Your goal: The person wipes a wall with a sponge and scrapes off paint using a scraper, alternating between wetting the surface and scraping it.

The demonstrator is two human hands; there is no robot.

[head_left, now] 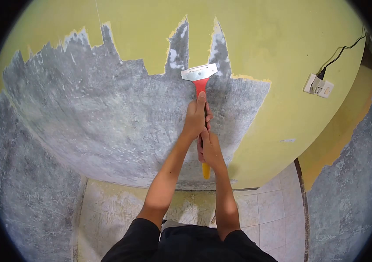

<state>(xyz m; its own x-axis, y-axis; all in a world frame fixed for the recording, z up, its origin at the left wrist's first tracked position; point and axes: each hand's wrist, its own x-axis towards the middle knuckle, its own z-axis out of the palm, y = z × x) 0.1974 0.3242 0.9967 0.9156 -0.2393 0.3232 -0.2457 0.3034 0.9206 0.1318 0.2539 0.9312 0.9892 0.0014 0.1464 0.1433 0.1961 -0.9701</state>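
Observation:
A long-handled wall scraper [201,85] with a wide metal head, a red neck and a yellow handle end is held upright against the wall. My left hand [196,114] wraps around the handle just below the red neck, its thumb lying along it. Lower down, my right hand [210,148] grips the same handle above its yellow tip. The metal blade is at the bottom edge of a strip of yellow-green paint [199,48], between two narrow bare grey patches. Below the blade spreads a broad area of exposed grey wall [151,113] with a jagged upper border.
On the right, a white outlet [318,86] has a black plug and cord [341,51] running to the upper right. Light floor tiles [267,209] lie below, with pale scrapings [116,203] near the wall's foot. Partly bare walls stand at both sides.

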